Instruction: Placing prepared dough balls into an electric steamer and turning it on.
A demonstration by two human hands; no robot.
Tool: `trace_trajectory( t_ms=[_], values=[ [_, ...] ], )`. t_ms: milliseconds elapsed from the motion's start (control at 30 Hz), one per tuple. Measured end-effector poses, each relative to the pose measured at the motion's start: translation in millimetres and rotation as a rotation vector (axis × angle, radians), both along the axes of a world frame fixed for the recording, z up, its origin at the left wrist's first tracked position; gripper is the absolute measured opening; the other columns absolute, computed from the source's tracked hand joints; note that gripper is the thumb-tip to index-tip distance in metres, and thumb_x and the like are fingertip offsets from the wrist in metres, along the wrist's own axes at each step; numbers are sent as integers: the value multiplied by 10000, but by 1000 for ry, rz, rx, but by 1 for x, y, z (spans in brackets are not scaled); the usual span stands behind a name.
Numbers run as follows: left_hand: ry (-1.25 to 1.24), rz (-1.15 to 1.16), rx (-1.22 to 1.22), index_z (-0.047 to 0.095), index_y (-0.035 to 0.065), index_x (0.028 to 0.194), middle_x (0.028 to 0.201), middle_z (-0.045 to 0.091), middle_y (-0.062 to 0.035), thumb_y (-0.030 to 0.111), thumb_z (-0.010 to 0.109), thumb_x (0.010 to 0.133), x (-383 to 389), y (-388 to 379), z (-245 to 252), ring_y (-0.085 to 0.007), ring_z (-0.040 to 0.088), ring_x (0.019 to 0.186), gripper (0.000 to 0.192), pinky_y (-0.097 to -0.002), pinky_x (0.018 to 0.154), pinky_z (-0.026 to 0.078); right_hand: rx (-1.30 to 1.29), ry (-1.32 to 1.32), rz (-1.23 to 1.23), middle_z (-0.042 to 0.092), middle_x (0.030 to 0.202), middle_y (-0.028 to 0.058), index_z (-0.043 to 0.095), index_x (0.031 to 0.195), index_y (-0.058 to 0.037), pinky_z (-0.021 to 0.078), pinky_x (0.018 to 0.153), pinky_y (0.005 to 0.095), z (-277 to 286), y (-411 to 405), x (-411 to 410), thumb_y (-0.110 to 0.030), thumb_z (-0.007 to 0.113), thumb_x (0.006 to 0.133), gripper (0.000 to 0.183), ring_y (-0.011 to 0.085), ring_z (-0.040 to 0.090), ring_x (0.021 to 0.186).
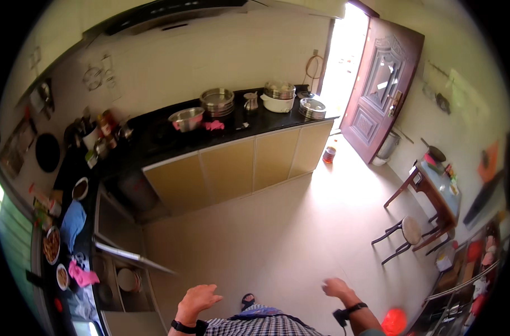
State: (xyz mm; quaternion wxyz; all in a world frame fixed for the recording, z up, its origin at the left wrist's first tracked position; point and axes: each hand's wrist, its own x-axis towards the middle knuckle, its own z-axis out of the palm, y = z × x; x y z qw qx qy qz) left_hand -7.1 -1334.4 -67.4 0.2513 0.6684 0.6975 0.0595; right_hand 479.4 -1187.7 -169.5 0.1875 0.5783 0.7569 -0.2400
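Observation:
My left hand point(199, 299) hangs in the air at the bottom, its fingers loosely bent, with nothing seen in it. My right hand point(338, 290) is raised over the floor at lower right; it too appears bare of any object, fingers loosely curled. Each wrist wears a dark band. To the left of my left hand, a low cabinet door point(131, 255) stands ajar, with stacked plates point(129, 280) on the shelf inside. Above that cabinet, a pink cloth point(83, 275) lies by the sink point(87, 327).
A black counter point(234, 134) bears a steel basin point(187, 119), steamer trays point(217, 102) and a white electric steamer point(277, 103). At right are a stool point(411, 230), a wooden table point(442, 185) and a rack point(460, 277). A bottle point(329, 154) stands near the open door point(385, 84).

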Motion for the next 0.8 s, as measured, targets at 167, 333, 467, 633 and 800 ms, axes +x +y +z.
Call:
trace_trajectory(
  t_ms=[167, 333, 467, 633, 800],
  values=[
    [81, -206, -2, 600, 28, 931, 899, 677, -191, 368, 628, 890, 17, 171, 39, -398, 638, 897, 344, -491, 737, 508, -443, 250, -744, 726, 893, 133, 697, 975, 21, 564, 643, 337, -57, 4, 136, -290, 549, 911, 351, 215, 715, 738],
    [116, -294, 123, 587, 22, 903, 871, 677, -195, 373, 629, 897, 57, 319, 43, -415, 644, 836, 353, -495, 702, 511, -398, 482, -1190, 712, 958, 173, 626, 1056, 88, 591, 648, 390, -64, 86, 153, -201, 538, 919, 332, 296, 723, 772],
    [88, -274, 19, 585, 23, 976, 955, 677, -195, 383, 614, 912, 101, 419, 39, -405, 632, 935, 367, -489, 767, 507, -298, 632, -1188, 700, 847, 119, 658, 889, 31, 555, 534, 350, -99, 225, 183, -179, 530, 900, 246, 231, 711, 671],
    [20, -196, -11, 588, 24, 1223, 1135, 661, -188, 476, 576, 928, 130, 504, 50, -384, 606, 1050, 540, -436, 863, 508, -93, 638, -845, 687, 800, 111, 665, 880, 24, 554, 577, 355, -75, 454, 196, -206, 515, 908, 276, 216, 682, 658],
    [33, -28, -165, 581, 55, 1223, 1152, 645, -201, 404, 587, 928, 145, 590, 56, -384, 579, 1106, 458, -462, 894, 479, 113, 592, -421, 687, 782, 96, 674, 1004, 42, 551, 666, 307, 12, 647, 165, -193, 493, 929, 306, 179, 672, 694]
  ],
)
